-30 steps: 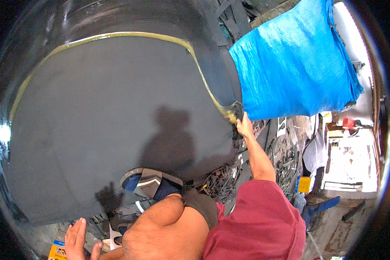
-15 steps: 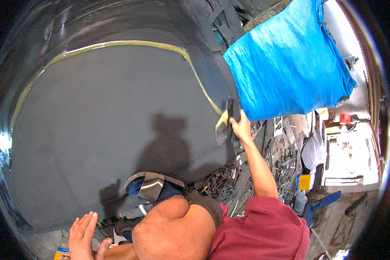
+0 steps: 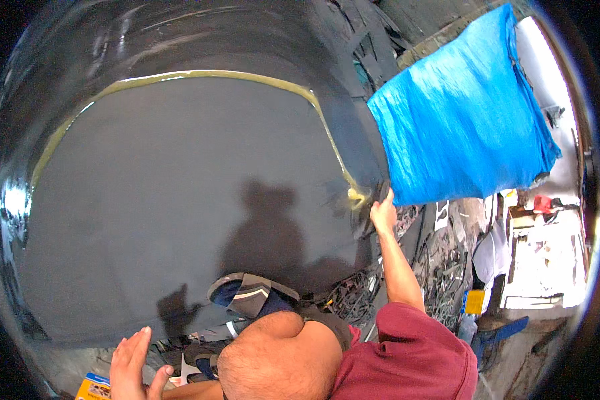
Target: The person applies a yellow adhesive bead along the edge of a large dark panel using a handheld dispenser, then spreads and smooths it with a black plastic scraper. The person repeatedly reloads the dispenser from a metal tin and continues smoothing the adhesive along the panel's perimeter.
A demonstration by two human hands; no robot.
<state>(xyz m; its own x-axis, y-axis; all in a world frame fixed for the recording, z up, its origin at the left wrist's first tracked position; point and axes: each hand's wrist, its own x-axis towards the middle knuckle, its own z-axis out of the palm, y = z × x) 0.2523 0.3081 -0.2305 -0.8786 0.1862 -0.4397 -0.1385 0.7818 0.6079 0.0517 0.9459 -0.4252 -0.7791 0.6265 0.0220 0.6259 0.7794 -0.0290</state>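
My right hand (image 3: 383,215) reaches to the right edge of a large dark grey sheet (image 3: 180,160). Its fingers are closed on a dark flat tool (image 3: 382,191), whose exact kind I cannot make out. Beside the tool lies a small blob of yellowish paste (image 3: 355,196), with a translucent smear around it. From there a yellowish, glue-like strip (image 3: 260,81) curves up and along the far part of the sheet to the left. At the lower left, my left hand (image 3: 132,367) is raised with its fingers stretched out and holds nothing.
A blue tarp-like sheet (image 3: 467,127) covers something at the upper right. Tangled dark offcuts (image 3: 440,280) lie right of the sheet. My sandalled foot (image 3: 253,293) rests at its near edge. A yellow-and-blue box (image 3: 95,387) stands lower left.
My right hand and the dark tool have turned and moved slightly down and right in view. The yellowish blob now shows uncovered. The whole view has shifted; my left hand stays open.
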